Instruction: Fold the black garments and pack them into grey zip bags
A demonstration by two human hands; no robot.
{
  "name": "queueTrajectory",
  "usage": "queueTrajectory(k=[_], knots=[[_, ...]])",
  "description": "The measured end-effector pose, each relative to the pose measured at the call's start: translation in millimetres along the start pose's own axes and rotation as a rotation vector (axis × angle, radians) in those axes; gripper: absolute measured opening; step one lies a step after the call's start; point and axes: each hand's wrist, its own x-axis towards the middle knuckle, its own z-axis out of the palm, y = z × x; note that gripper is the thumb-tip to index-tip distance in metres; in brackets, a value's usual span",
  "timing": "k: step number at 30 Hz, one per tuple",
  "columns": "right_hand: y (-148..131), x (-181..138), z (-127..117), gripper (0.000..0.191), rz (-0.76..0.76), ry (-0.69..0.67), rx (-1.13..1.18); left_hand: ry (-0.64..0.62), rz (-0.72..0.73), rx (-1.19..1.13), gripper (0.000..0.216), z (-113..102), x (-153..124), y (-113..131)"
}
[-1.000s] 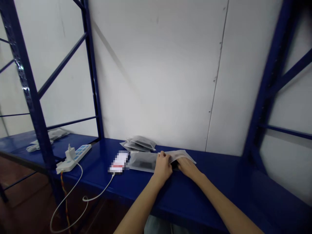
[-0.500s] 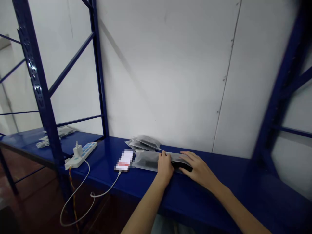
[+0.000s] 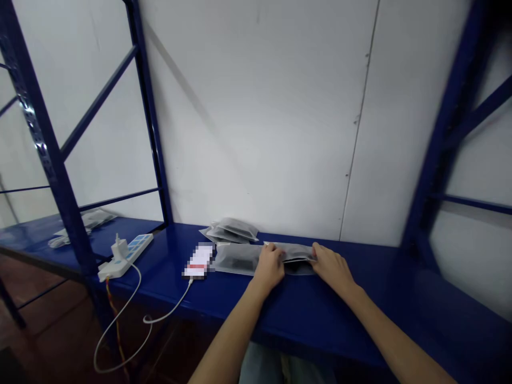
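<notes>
A frosted, see-through plastic bag (image 3: 296, 252) lies on the blue shelf between my hands, its near edge gaping over something dark inside. My left hand (image 3: 271, 265) is closed, with curled fingers gripping the bag's left part. At the right end, my right hand (image 3: 333, 268) pinches the bag's edge, thumb partly hidden. Left of my left hand lies a frosted section with dark contents (image 3: 237, 258); whether it is the same bag or another beneath, I cannot tell. The black item seen earlier is mostly covered.
A pile of similar frosted bags (image 3: 231, 230) rests against the white wall. A phone (image 3: 199, 260) with a white charging cable (image 3: 170, 316) lies left of the bags. Farther left is a white power strip (image 3: 130, 255). Blue rack posts (image 3: 146, 106) frame the shelf (image 3: 312, 314).
My right hand has moved from the black item to the bag's right edge and closed on it. The bag's upper layer now covers most of the black item. The view has shifted slightly.
</notes>
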Motion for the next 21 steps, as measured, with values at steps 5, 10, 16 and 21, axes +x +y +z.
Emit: queueTrajectory(k=[5, 10, 16, 21], knots=[[29.3, 1.7, 0.3, 0.006, 0.061, 0.068, 0.096, -0.036, 0.145, -0.215, 0.035, -6.5, -1.6, 3.7], [55.5, 8.4, 8.0, 0.023, 0.063, 0.127, 0.137, -0.107, 0.202, -0.181, 0.023, -5.4, -0.8, -0.8], [65.7, 13.2, 12.6, 0.018, 0.075, 0.090, 0.116, -0.085, 0.160, -0.024, 0.016, -6.5, -1.0, -0.1], [30.7, -9.7, -2.2, 0.033, -0.307, 0.270, 0.313, -0.062, 0.138, 0.016, 0.014, -5.8, -1.8, 4.0]])
